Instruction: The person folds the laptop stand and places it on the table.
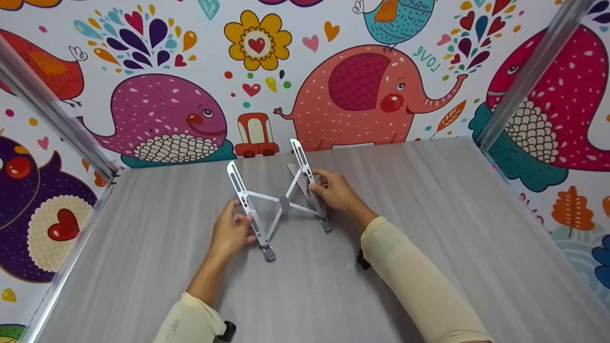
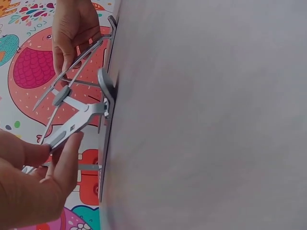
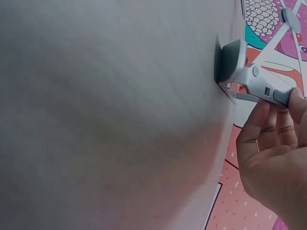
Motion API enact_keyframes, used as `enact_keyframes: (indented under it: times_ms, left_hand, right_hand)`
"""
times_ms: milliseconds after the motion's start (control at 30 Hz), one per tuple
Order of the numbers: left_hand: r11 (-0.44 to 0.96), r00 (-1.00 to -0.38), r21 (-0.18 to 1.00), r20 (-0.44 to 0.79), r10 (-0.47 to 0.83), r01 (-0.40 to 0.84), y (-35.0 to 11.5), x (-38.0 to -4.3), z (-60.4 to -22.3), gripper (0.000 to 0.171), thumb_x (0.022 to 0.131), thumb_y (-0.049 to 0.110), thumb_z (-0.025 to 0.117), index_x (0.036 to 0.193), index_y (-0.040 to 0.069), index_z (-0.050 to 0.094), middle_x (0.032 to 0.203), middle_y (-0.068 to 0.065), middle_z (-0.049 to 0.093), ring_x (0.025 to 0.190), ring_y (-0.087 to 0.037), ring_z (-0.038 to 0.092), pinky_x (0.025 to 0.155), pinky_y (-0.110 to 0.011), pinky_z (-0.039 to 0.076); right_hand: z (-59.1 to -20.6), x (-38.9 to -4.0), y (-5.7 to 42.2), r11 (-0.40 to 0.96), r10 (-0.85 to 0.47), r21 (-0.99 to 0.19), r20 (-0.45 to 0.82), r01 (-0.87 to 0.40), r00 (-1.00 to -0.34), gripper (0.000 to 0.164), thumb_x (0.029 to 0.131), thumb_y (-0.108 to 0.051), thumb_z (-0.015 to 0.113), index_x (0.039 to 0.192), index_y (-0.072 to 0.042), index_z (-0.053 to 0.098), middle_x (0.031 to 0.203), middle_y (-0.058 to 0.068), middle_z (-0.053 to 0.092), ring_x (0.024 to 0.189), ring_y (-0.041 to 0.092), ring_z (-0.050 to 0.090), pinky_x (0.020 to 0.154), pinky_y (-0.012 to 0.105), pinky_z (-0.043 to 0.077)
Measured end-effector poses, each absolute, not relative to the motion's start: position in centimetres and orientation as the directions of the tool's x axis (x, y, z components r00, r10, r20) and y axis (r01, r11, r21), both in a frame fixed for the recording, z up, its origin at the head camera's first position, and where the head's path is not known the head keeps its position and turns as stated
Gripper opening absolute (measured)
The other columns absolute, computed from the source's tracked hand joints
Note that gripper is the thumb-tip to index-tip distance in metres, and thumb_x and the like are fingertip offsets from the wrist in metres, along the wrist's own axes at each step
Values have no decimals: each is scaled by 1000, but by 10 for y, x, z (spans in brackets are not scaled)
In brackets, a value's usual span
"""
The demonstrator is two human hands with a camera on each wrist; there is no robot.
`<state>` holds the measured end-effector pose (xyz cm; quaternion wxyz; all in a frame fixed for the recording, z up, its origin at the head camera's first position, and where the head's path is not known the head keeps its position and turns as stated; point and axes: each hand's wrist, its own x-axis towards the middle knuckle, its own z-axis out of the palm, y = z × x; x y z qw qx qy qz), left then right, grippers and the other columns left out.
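Observation:
A silver folding laptop stand (image 1: 284, 204) stands unfolded on the table, its cross braces meeting at a grey hub and its two slotted arms sloping up toward the back. My left hand (image 1: 230, 229) pinches the left arm of the stand, thumb on top and fingers beneath, as the left wrist view shows with the hand (image 2: 38, 177) close up. On the other side my right hand (image 1: 339, 189) grips the right arm between thumb and fingers. In the right wrist view that hand (image 3: 273, 153) holds the arm just behind the grey front foot (image 3: 232, 62).
The grey wood-grain table (image 1: 157, 267) extends around the stand. Behind it rises a wall panel (image 1: 257, 95) printed with cartoon animals. Metal posts (image 1: 529, 76) stand at the back corners. Dark wrist devices (image 1: 363, 260) show at both sleeves.

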<state>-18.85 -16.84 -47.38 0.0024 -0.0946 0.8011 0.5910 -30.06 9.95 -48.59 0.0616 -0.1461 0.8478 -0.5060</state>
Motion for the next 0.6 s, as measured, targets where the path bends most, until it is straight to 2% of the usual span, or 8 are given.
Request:
enact_keyframes:
  times_ms: [367,600]
  left_hand:
    - [296,-983,944,-103,-149,-144,-168,-188,-474,36,101,0,55,136,6,49,90,-17,70,73,-19,68,66,-38,63]
    - [328,-984,935,-90,-155,-137,-167,-188,-476,38,101,1,55,138,6,48,93,-18,72,75,-19,70,66,-35,62]
  right_hand:
    - [-487,-299,98,449,-289,-879,27,-160,-957,41,100,-17,66,141,-19,61,92,4,60,81,17,57,65,29,50]
    - [-487,-299,98,433,-298,-880,65,-196,-952,39,100,-13,65,139,-14,62,86,2,58,74,15,52,62,28,44]
